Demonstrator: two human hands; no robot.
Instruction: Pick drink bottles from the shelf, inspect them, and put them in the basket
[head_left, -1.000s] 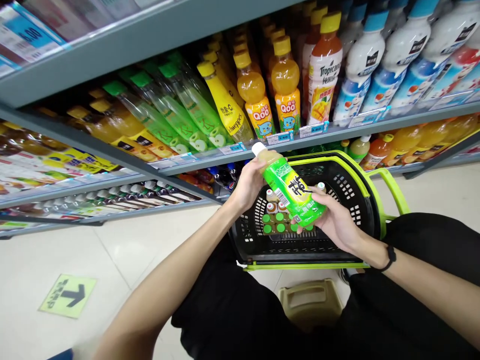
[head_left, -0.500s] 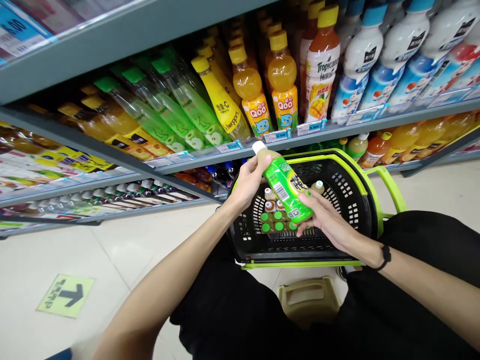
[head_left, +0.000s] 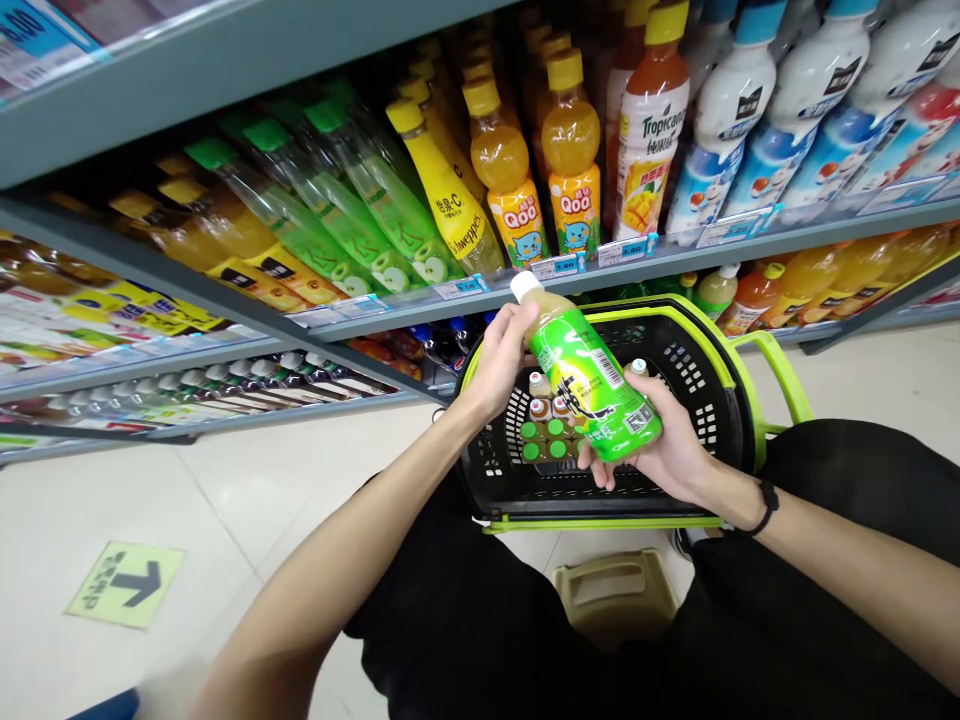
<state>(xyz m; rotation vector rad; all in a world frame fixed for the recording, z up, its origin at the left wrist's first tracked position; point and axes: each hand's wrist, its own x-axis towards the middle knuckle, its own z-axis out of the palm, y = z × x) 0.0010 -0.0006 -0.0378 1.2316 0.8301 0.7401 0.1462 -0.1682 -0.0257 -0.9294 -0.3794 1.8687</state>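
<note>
Head view: a person seated on a low stool (head_left: 619,595) in a shop aisle holds a green-labelled bottle (head_left: 589,385) tilted over a black basket (head_left: 705,375) with lime-green rim and handle. The left hand (head_left: 499,365) grips the neck just below the white cap, fingers closed round it; the right hand (head_left: 667,455) cups the base from beneath, fingers wrapped on the lower label. Held at both ends like this, the bottle lies at a slant with its printed label and barcode turned up toward the camera, a grip that looks suited to reading it. The bottle hangs above the basket, touching neither its rim nor its contents. Inside the basket stand small bottles (head_left: 547,435) with green and brown-and-white caps, packed upright in a tight cluster against one wall. Behind, a grey shelf (head_left: 675,255) carries yellow-capped orange drinks (head_left: 574,190) and white bottles with blue caps, price tags along its edge. A green arrow sticker (head_left: 127,583) lies on the tiled floor.
</note>
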